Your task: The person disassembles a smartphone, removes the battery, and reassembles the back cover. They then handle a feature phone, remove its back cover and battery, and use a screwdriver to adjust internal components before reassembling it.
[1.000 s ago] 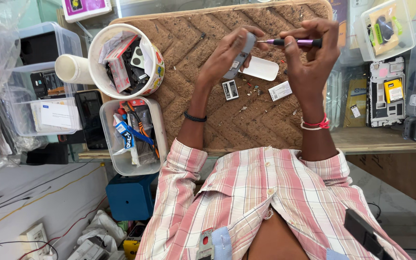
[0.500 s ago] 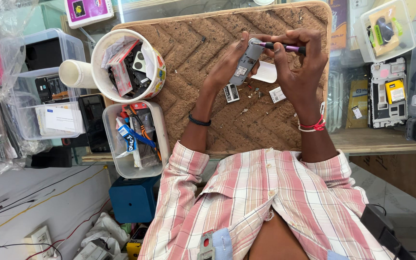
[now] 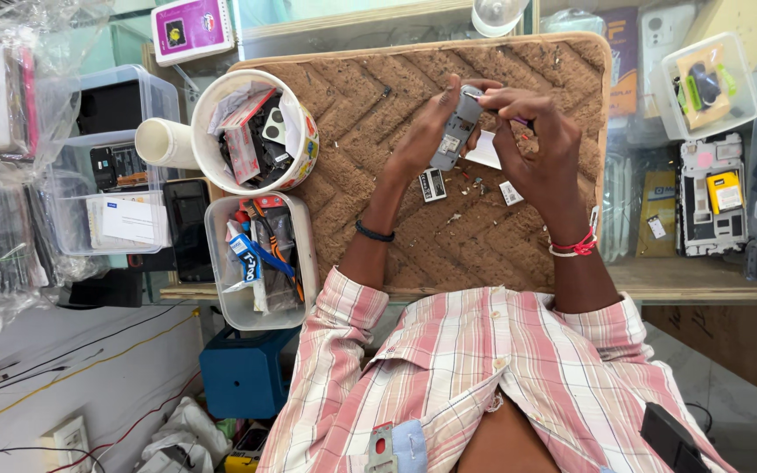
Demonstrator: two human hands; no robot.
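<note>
From my seat I read the near edge first: the plaid pink shirt [image 3: 501,385], then the two forearms running up onto the woven brown mat [image 3: 352,114].

The left hand [image 3: 427,140] is closed around a small grey phone-like device [image 3: 456,140], fingers wrapped behind it, thumb at its side. The device stands nearly upright, its long axis running from the mat up toward the fingertips, tilted slightly toward the right hand. The right hand [image 3: 541,149] is curled, its fingertips pinched at the device's top end; a thin tool seems to be between them, but I cannot make it out clearly. So the device sits between both hands — carried by the left, met at its upper end by the right.

Just below the hands, on the mat, lie a small dark rectangular part [image 3: 432,185], a smaller pale chip [image 3: 510,193] and scattered bits. Behind the right hand a white flat piece [image 3: 484,151] shows.

Well off to the left of the left hand sit a round tub of parts [image 3: 256,131] and a clear tray of tools [image 3: 260,258] — farther still, stacked clear boxes [image 3: 111,175].
</note>
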